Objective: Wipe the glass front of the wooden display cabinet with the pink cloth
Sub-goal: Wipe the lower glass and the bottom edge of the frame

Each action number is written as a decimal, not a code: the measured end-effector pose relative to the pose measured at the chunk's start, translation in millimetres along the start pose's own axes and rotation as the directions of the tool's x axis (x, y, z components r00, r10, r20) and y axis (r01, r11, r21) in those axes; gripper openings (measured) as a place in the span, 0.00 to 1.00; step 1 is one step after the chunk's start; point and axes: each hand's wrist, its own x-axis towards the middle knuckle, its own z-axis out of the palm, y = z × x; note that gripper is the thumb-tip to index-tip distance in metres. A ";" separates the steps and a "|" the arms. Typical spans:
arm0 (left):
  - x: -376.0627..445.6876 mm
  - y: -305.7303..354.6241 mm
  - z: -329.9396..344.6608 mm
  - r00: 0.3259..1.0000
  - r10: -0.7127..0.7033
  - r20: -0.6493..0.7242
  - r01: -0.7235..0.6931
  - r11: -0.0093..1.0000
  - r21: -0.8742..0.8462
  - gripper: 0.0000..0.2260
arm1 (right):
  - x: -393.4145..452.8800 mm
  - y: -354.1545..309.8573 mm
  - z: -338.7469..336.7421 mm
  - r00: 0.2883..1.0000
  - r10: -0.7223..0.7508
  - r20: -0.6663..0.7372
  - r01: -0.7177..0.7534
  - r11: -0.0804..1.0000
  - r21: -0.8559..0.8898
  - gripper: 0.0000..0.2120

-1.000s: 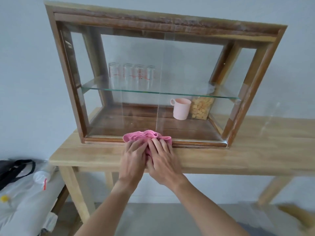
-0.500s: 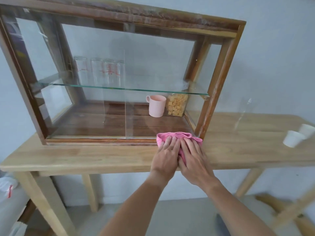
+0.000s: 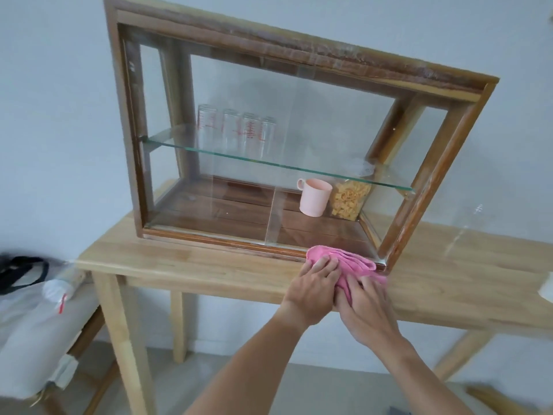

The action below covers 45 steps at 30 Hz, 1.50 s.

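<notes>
The wooden display cabinet (image 3: pixel 302 55) stands on a light wooden table (image 3: pixel 191 265), its glass front (image 3: pixel 269 139) facing me. A bunched pink cloth (image 3: pixel 347 259) is pressed against the bottom right corner of the glass front, at the lower frame rail. My left hand (image 3: pixel 314 290) and my right hand (image 3: pixel 366 307) lie side by side, flat on the cloth, fingers pointing up. Both palms cover the cloth's lower half.
Inside the cabinet, several clear measuring glasses (image 3: pixel 236 131) stand on a glass shelf (image 3: pixel 269 164); a pink mug (image 3: pixel 314 200) and a jar of pasta (image 3: pixel 350 200) sit on the floor. A white bag with black straps (image 3: pixel 30 310) lies at the left. A white object (image 3: pixel 546 287) shows at the table's right edge.
Both hands slid the cloth along the bottom rail from the middle to the right corner and have stayed there. The camera view has swung and tilted.
</notes>
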 end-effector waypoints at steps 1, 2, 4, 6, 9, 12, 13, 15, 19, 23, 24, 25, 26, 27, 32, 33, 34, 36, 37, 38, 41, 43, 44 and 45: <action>-5.2 -6.9 -3.1 1.000 0.017 0.010 -0.016 0.999 -0.046 0.29 | 1.3 -4.4 1.1 0.999 0.025 -0.027 -0.025 1.000 -0.008 0.26; -10.4 -13.4 -7.6 0.999 0.041 0.008 -0.041 0.998 -0.055 0.31 | 1.5 -8.9 4.2 0.998 0.055 -0.039 -0.055 0.998 -0.007 0.22; -22.5 -26.8 -16.5 1.000 0.003 -0.016 -0.004 0.997 -0.080 0.32 | -0.5 -23.6 14.6 0.996 0.052 -0.068 -0.053 0.999 -0.012 0.21; -37.0 -42.8 -28.9 0.997 -0.064 -0.044 0.058 0.991 -0.121 0.30 | -1.4 -49.7 28.2 0.997 -0.021 -0.074 0.017 0.998 -0.057 0.25; -67.1 -82.8 -45.7 0.978 -0.126 -0.166 0.107 0.987 -0.120 0.15 | 0.9 -109.7 39.5 0.998 -0.053 -0.045 0.053 0.999 -0.007 0.28; -107.8 -134.3 -65.0 0.946 -0.182 -0.267 0.161 0.982 -0.097 0.11 | 5.3 -177.2 46.8 0.993 -0.118 -0.008 0.119 0.992 0.037 0.30; -122.9 -149.5 -73.2 0.935 -0.182 -0.305 0.173 0.983 -0.058 0.12 | 6.5 -199.0 50.1 0.988 -0.154 0.014 0.154 0.988 0.031 0.30; -152.5 -178.6 -90.8 0.918 -0.192 -0.347 0.200 0.980 -0.013 0.14 | 9.6 -240.7 55.4 0.969 -0.245 0.042 0.244 0.969 0.025 0.30; -203.6 -233.8 -117.8 0.874 -0.324 -0.363 0.364 0.930 0.047 0.19 | 18.7 -318.2 57.3 0.896 -0.416 0.157 0.412 0.909 0.058 0.35; -228.7 -261.3 -125.3 0.846 -0.499 -0.187 0.530 0.823 0.205 0.26 | 27.5 -350.5 60.5 0.827 -0.501 0.257 0.486 0.865 0.123 0.31; -228.5 -260.3 -126.0 0.836 -0.521 -0.171 0.547 0.812 0.202 0.30 | 28.1 -349.0 62.3 0.819 -0.510 0.262 0.493 0.860 0.132 0.30; -227.0 -258.8 -127.4 0.824 -0.547 -0.151 0.567 0.803 0.183 0.33 | 27.3 -346.2 63.6 0.815 -0.518 0.258 0.499 0.855 0.140 0.30; -224.4 -254.5 -127.3 0.824 -0.546 -0.153 0.566 0.807 0.169 0.33 | 26.4 -340.7 64.2 0.816 -0.523 0.247 0.503 0.853 0.144 0.30; -219.6 -248.7 -123.7 0.837 -0.514 -0.189 0.543 0.823 0.168 0.32 | 24.8 -331.1 63.7 0.822 -0.518 0.237 0.496 0.855 0.147 0.30; -177.1 -190.0 -102.4 0.876 -0.417 -0.243 0.443 0.894 0.065 0.27 | 19.4 -254.7 49.0 0.870 -0.452 0.197 0.428 0.890 0.154 0.30; -163.3 -176.5 -92.7 0.887 -0.393 -0.242 0.417 0.907 0.055 0.27 | 18.0 -233.4 44.8 0.878 -0.441 0.186 0.418 0.896 0.151 0.32; -148.0 -160.3 -83.3 0.900 -0.365 -0.239 0.387 0.921 0.052 0.27 | 16.2 -211.0 41.0 0.888 -0.427 0.172 0.405 0.902 0.151 0.36; -115.2 -123.5 -63.6 0.917 -0.314 -0.248 0.334 0.941 0.044 0.25 | 12.0 -161.8 36.4 0.918 -0.380 0.113 0.366 0.922 0.129 0.41; -99.5 -103.6 -53.7 0.922 -0.298 -0.249 0.314 0.949 0.029 0.24 | 9.6 -135.9 33.9 0.933 -0.352 0.075 0.344 0.933 0.103 0.41; -84.8 -83.1 -44.8 0.931 -0.282 -0.234 0.294 0.956 0.017 0.23 | 7.6 -110.0 30.4 0.944 -0.326 0.044 0.323 0.944 0.070 0.41; -45.3 -27.0 -23.7 0.973 -0.205 -0.110 0.209 0.978 0.023 0.22 | 2.3 -35.9 20.0 0.972 -0.222 0.077 0.223 0.975 -0.012 0.37; -21.1 1.1 -12.0 0.988 -0.151 -0.029 0.152 0.987 0.058 0.23 | 0.9 3.3 11.8 0.980 -0.168 0.102 0.174 0.984 -0.048 0.37; -10.3 12.9 -5.0 0.992 -0.123 -0.011 0.123 0.989 0.087 0.24 | 0.3 19.0 8.5 0.986 -0.148 0.078 0.153 0.986 -0.063 0.37; -0.6 23.6 1.3 0.995 -0.096 0.002 0.095 0.989 0.112 0.25 | -1.0 32.4 5.3 0.990 -0.127 0.055 0.131 0.988 -0.079 0.36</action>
